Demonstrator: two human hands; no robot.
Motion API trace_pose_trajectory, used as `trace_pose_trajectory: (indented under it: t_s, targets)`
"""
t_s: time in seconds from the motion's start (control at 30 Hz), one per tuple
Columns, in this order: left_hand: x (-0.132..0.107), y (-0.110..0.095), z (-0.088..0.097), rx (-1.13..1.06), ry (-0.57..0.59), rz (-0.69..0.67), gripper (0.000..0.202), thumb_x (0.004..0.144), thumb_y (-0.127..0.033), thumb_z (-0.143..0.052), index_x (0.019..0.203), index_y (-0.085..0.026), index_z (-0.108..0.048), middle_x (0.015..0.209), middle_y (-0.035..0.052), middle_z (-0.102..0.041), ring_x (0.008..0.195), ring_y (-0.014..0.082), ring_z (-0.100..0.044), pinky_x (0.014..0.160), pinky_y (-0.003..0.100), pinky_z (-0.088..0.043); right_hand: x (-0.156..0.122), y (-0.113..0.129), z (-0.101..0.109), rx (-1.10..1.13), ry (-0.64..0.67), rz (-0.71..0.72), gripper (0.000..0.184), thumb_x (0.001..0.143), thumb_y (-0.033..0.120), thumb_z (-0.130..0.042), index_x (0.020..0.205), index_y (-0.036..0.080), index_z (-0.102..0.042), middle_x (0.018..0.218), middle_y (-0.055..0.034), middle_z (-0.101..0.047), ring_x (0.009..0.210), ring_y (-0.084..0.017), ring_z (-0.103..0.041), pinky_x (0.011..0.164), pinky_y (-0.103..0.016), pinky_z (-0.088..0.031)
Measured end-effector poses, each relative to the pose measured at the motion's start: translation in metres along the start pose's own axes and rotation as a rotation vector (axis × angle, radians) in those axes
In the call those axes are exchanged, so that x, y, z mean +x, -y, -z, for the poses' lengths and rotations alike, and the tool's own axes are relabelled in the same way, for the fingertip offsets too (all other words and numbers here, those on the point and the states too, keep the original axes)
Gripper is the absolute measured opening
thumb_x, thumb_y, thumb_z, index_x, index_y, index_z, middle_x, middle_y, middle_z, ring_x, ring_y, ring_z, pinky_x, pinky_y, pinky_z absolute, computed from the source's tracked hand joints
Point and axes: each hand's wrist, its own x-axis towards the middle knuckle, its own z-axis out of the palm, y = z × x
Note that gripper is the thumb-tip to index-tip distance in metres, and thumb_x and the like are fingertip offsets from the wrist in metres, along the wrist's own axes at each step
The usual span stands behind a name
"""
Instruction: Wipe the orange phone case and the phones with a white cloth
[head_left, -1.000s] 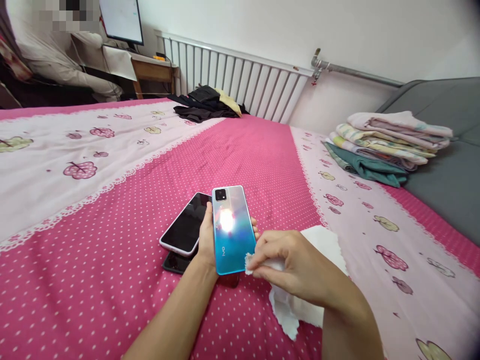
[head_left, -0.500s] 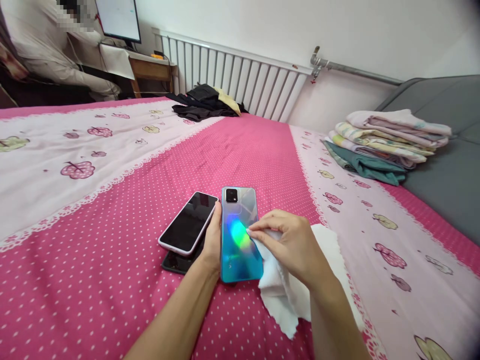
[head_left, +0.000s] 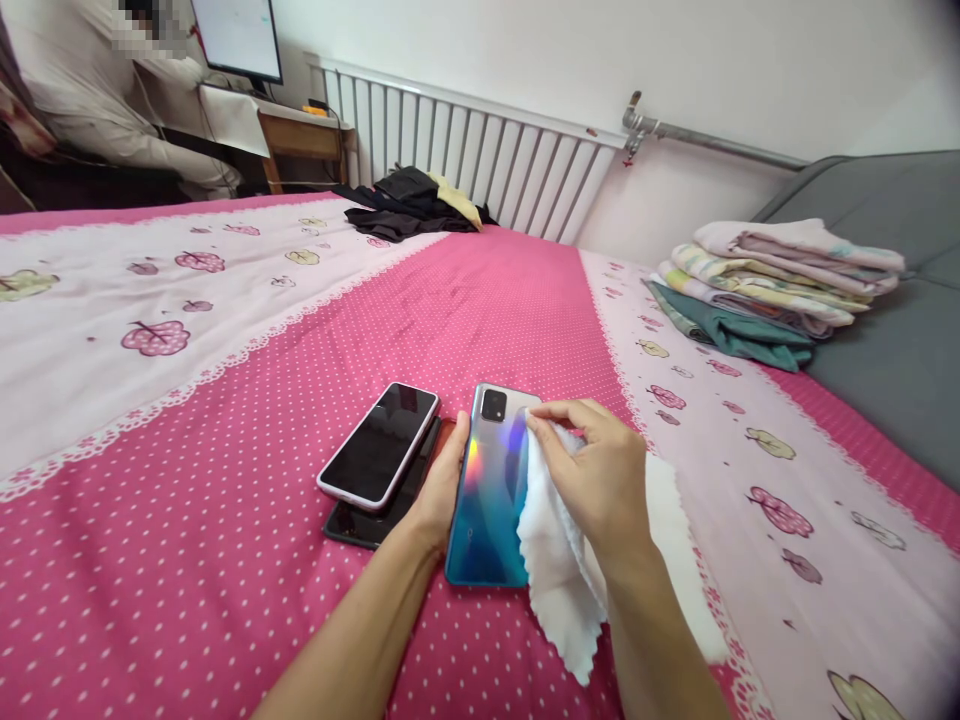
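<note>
A shiny blue-silver smartphone [head_left: 491, 500], its back with the camera block facing up, is gripped along its left edge by my left hand [head_left: 439, 495]. My right hand [head_left: 596, 460] pinches a white cloth [head_left: 559, 570] at the phone's upper right side, and the cloth hangs down over that edge. Left of my left hand lies a phone with a pale rim [head_left: 381, 445], dark screen up. It rests partly on a darker phone [head_left: 356, 525]. A reddish-brown edge shows beside them, mostly hidden by my hand.
More white cloth [head_left: 675, 560] lies under my right forearm on the pink dotted bedspread [head_left: 480, 310]. Folded fabrics [head_left: 780, 285] are stacked at the right, dark clothes [head_left: 409, 205] lie by the radiator [head_left: 480, 140]. A person [head_left: 82, 90] sits at a desk at the left.
The blue phone and my left hand have shifted to the right and slightly nearer, and the phone has tilted. My right hand has moved up and right with the cloth.
</note>
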Motion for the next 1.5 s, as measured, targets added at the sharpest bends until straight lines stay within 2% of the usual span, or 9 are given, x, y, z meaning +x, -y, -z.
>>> trace_pose_trajectory:
  t_s: [0.27,0.57,0.7,0.83,0.97,1.1,1.23,1.37,1.5]
  targets:
    - [0.001,-0.001,-0.001,-0.022,0.001,-0.073,0.043,0.089,-0.043,-0.046,0.108,-0.009,-0.064,0.092,0.0119,-0.072,0.096,0.0262,-0.065,0.092,0.036,-0.045,-0.005,0.011,-0.006,0.144,0.185,-0.001,0.008,0.077,0.016,-0.063,0.078,0.02,-0.069,0.079,-0.0015,-0.069,0.074,-0.015,-0.063,0.07,-0.027,-0.049]
    - [0.002,-0.007,-0.007,-0.093,-0.017,-0.125,0.054,0.092,-0.047,-0.034,0.073,-0.009,-0.067,0.073,0.0109,-0.069,0.081,0.0237,-0.066,0.085,0.035,-0.048,-0.01,0.022,-0.003,0.256,0.587,0.095,0.012,0.077,0.012,-0.064,0.078,0.021,-0.072,0.08,0.0003,-0.069,0.073,-0.012,-0.063,0.071,-0.025,-0.048]
    - [0.001,-0.009,-0.005,-0.086,-0.044,-0.09,0.059,0.091,-0.053,-0.03,0.081,-0.009,-0.068,0.076,0.0115,-0.07,0.077,0.0231,-0.066,0.082,0.035,-0.049,-0.013,0.025,0.003,0.225,0.759,0.131,0.015,0.076,0.009,-0.065,0.076,0.022,-0.073,0.078,0.0022,-0.07,0.072,-0.012,-0.063,0.068,-0.024,-0.046]
    - [-0.002,-0.011,0.001,0.003,-0.067,-0.017,0.076,0.086,-0.065,-0.021,0.085,-0.005,-0.068,0.076,0.0173,-0.069,0.073,0.0265,-0.066,0.076,0.039,-0.05,-0.015,0.026,0.01,0.168,0.844,0.152,0.015,0.074,0.01,-0.068,0.076,0.024,-0.073,0.078,0.0043,-0.07,0.071,-0.011,-0.063,0.068,-0.024,-0.046]
    - [-0.002,-0.014,0.002,0.054,-0.039,-0.024,0.08,0.085,-0.067,-0.019,0.086,-0.003,-0.067,0.078,0.0196,-0.069,0.071,0.0274,-0.066,0.075,0.04,-0.05,-0.014,0.023,0.02,0.12,0.815,0.141,0.018,0.076,0.008,-0.065,0.076,0.024,-0.073,0.077,0.0046,-0.07,0.07,-0.011,-0.063,0.065,-0.023,-0.046]
    - [-0.002,-0.015,-0.007,-0.039,-0.04,-0.02,0.073,0.087,-0.063,-0.021,0.084,-0.006,-0.067,0.076,0.0165,-0.069,0.081,0.0289,-0.066,0.082,0.041,-0.049,-0.008,0.014,0.024,0.044,0.667,0.123,0.016,0.079,0.012,-0.063,0.078,0.025,-0.072,0.08,0.0032,-0.069,0.072,-0.012,-0.063,0.067,-0.025,-0.047]
    - [-0.001,-0.01,-0.011,-0.074,-0.055,-0.068,0.057,0.091,-0.052,-0.031,0.085,-0.008,-0.067,0.079,0.0129,-0.071,0.089,0.0264,-0.066,0.088,0.038,-0.047,-0.003,0.006,0.018,-0.036,0.466,0.125,0.011,0.08,0.015,-0.062,0.079,0.022,-0.071,0.079,0.0003,-0.069,0.072,-0.015,-0.063,0.067,-0.027,-0.048]
    - [0.002,-0.003,-0.004,0.003,-0.042,-0.143,0.043,0.088,-0.045,-0.046,0.094,-0.009,-0.068,0.083,0.0104,-0.072,0.09,0.0244,-0.066,0.089,0.034,-0.047,-0.002,0.004,0.006,-0.016,0.287,0.105,0.009,0.078,0.015,-0.064,0.078,0.021,-0.071,0.076,0.0002,-0.071,0.07,-0.015,-0.065,0.068,-0.027,-0.05]
    - [0.004,0.002,-0.001,-0.004,-0.027,-0.2,0.041,0.088,-0.044,-0.047,0.092,-0.009,-0.069,0.083,0.0097,-0.072,0.09,0.0229,-0.066,0.088,0.032,-0.048,-0.008,0.012,-0.005,0.077,0.248,0.098,0.01,0.077,0.013,-0.065,0.078,0.02,-0.071,0.078,-0.0005,-0.071,0.071,-0.014,-0.066,0.068,-0.026,-0.05]
